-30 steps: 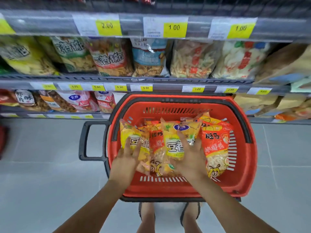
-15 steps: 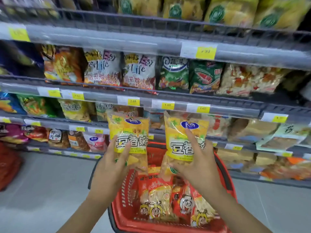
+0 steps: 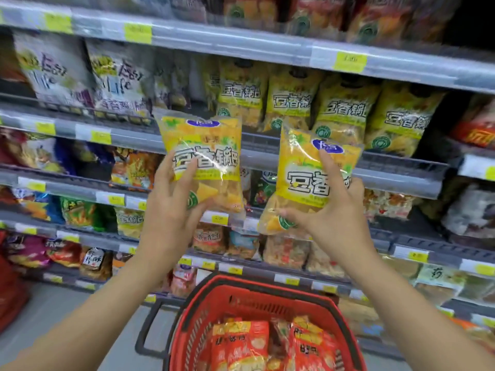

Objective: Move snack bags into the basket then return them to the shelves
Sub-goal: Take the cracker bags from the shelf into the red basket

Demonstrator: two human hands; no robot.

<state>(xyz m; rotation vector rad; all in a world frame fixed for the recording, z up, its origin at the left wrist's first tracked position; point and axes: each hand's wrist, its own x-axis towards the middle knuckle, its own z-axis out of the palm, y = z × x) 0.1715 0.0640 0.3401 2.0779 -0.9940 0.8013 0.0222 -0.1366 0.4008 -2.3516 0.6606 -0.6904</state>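
Observation:
My left hand [image 3: 171,210] grips a yellow snack bag [image 3: 206,153] by its lower left, held upright in front of the shelves. My right hand [image 3: 332,212] grips a second yellow snack bag [image 3: 302,167] of the same kind from its right side, fingers spread over the front. Both bags hang just below a shelf row of matching yellow bags [image 3: 332,108]. The red basket [image 3: 241,295] stands on the floor below, holding several red-orange snack bags [image 3: 241,344].
Grey shelves [image 3: 241,46] with yellow price tags run across the whole view, packed with assorted snack bags. A gap in the shelf row shows left of the matching yellow bags [image 3: 192,84]. Grey floor [image 3: 67,317] lies left of the basket.
Both hands lifted the two yellow bags out of the basket and raised them up to the height of the shelf with matching bags. The view tilted upward.

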